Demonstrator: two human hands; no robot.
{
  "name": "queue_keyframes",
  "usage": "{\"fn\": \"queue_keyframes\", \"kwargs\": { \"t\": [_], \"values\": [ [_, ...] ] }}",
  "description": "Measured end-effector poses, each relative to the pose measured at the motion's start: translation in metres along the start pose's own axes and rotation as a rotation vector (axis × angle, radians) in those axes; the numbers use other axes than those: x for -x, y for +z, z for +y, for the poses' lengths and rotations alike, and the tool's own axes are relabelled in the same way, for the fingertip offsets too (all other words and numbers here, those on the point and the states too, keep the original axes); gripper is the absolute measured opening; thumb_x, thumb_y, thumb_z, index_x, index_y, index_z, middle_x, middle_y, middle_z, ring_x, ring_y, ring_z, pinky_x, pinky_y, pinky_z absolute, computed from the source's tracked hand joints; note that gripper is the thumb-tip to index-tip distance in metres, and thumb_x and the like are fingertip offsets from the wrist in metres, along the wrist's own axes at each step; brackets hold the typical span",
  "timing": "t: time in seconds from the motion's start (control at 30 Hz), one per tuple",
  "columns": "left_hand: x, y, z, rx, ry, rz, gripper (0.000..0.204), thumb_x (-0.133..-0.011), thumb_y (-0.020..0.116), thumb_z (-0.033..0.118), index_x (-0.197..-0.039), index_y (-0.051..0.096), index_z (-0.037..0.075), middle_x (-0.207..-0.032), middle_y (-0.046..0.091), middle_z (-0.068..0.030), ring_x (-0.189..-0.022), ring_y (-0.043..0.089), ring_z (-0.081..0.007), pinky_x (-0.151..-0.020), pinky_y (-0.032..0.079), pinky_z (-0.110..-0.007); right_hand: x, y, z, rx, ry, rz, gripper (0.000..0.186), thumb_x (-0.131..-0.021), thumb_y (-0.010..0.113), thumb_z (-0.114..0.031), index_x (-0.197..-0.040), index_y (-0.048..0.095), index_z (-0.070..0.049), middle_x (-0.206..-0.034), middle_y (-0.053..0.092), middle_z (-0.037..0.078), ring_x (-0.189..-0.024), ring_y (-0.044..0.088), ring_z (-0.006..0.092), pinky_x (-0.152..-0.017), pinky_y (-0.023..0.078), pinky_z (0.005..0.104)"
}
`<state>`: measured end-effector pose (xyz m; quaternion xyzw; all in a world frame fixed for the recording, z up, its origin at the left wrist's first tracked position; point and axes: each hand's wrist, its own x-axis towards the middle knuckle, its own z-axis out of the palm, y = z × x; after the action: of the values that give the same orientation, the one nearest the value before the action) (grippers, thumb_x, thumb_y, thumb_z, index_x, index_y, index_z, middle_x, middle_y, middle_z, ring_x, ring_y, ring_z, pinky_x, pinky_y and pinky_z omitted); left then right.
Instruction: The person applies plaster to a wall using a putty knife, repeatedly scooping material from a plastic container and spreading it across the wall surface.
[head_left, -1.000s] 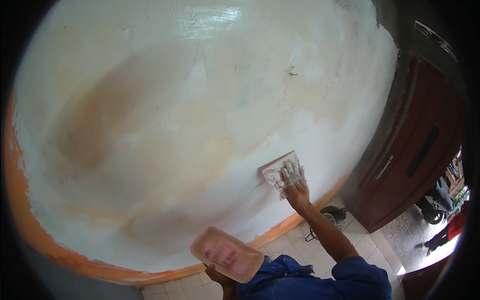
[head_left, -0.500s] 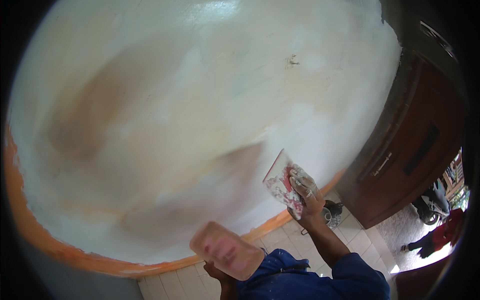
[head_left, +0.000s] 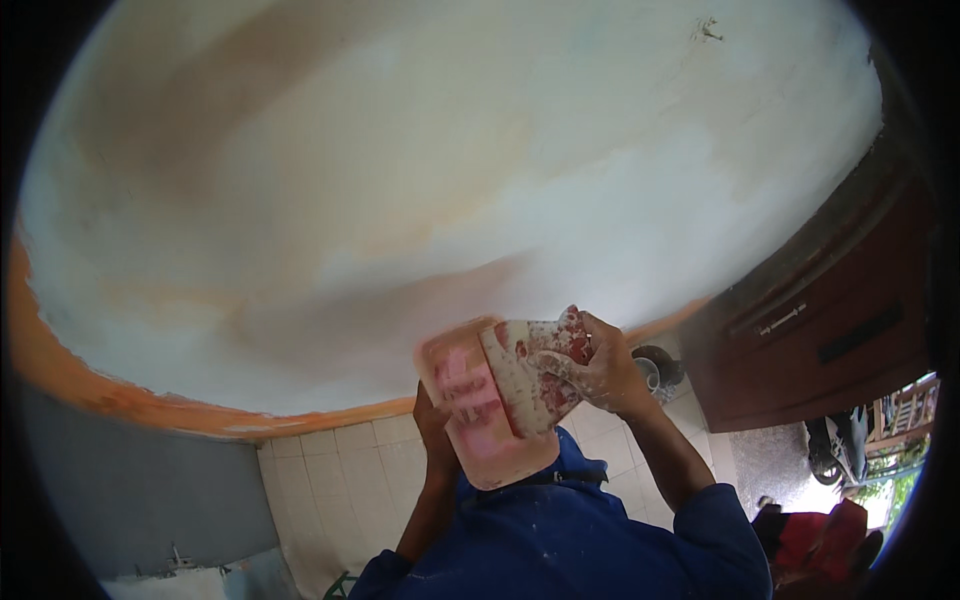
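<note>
1. Ahead, a patchy white and tan wall [head_left: 430, 170] fills most of the view, with an orange band [head_left: 180, 415] along its foot.
2. At the right stands a dark red door [head_left: 790, 370]; past it are a motorbike [head_left: 845, 445] and another person [head_left: 820, 540] in red.
3. Pale floor tiles [head_left: 340, 470] show below, and a round thing [head_left: 655, 372], its kind unclear, sits on them near the right forearm.
4. A shallow rectangular tray [head_left: 522, 467], tilted before the blue shirt, carries smears of pink paste [head_left: 468, 390]; the left hand [head_left: 430, 420] grips its left side, fingers mostly hidden.
5. The right hand [head_left: 592, 368] clasps a wide, crusted scraper [head_left: 520, 375], which covers part of the tray; whether they touch is unclear.
</note>
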<state>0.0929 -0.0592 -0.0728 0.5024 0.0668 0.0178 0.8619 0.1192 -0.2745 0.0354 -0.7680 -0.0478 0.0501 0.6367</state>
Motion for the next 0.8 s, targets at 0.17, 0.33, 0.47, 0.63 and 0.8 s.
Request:
{"fn": "queue_keyframes", "kwargs": {
  "t": [0.17,0.33,0.47,0.63,0.8],
  "values": [
    [0.007,-0.006,0.009,0.026,-0.057,0.0,0.065,-0.066,0.046,0.016,-0.127,0.038,-0.005,-0.104,0.058,-0.0221,-0.09,0.063,-0.0299,-0.074,0.057,-0.04,0.001,0.009,0.02,0.36,-0.089,0.128,0.037,-0.076,0.076,-0.019,-0.094,0.051,0.001,-0.076,0.06,0.007,-0.068,0.053,0.0095,-0.063,0.047,0.0267],
    [0.015,-0.01,-0.003,-0.037,-0.122,0.002,0.063,-0.067,0.05,0.01,-0.126,0.04,-0.006,-0.104,0.059,-0.0242,-0.091,0.063,-0.0299,-0.073,0.057,-0.04,0.008,-0.008,0.044,0.392,0.045,0.035,0.047,-0.073,0.076,-0.028,-0.101,0.052,0.001,-0.083,0.06,0.011,-0.075,0.058,0.018,-0.068,0.048,0.0325],
    [0.017,-0.015,-0.011,-0.133,-0.203,-0.06,0.063,-0.067,0.051,0.011,-0.127,0.039,-0.006,-0.103,0.06,-0.0241,-0.091,0.064,-0.0298,-0.075,0.057,-0.04,0.017,-0.023,0.076,0.484,0.132,0.013,0.042,-0.077,0.074,-0.016,-0.109,0.052,0.001,-0.095,0.063,0.01,-0.085,0.061,0.015,-0.075,0.049,0.03],
    [0.012,-0.038,-0.009,0.045,-0.161,0.019,0.063,-0.067,0.051,0.013,-0.127,0.04,-0.007,-0.103,0.059,-0.0215,-0.091,0.063,-0.028,-0.074,0.057,-0.04,0.03,-0.043,0.103,0.715,0.107,0.169,0.042,-0.076,0.074,-0.013,-0.109,0.053,0.002,-0.096,0.064,0.011,-0.082,0.063,0.0169,-0.074,0.05,0.0311],
    [-0.006,-0.038,0.021,-0.009,-0.063,0.034,0.065,-0.068,0.049,0.021,-0.125,0.04,-0.009,-0.104,0.058,-0.0192,-0.092,0.062,-0.0284,-0.074,0.057,-0.042,0.037,-0.047,0.071,0.433,0.101,0.323,0.041,-0.078,0.071,-0.012,-0.109,0.051,0.005,-0.093,0.064,0.011,-0.079,0.063,0.0155,-0.071,0.051,0.0291]
  ]
}}
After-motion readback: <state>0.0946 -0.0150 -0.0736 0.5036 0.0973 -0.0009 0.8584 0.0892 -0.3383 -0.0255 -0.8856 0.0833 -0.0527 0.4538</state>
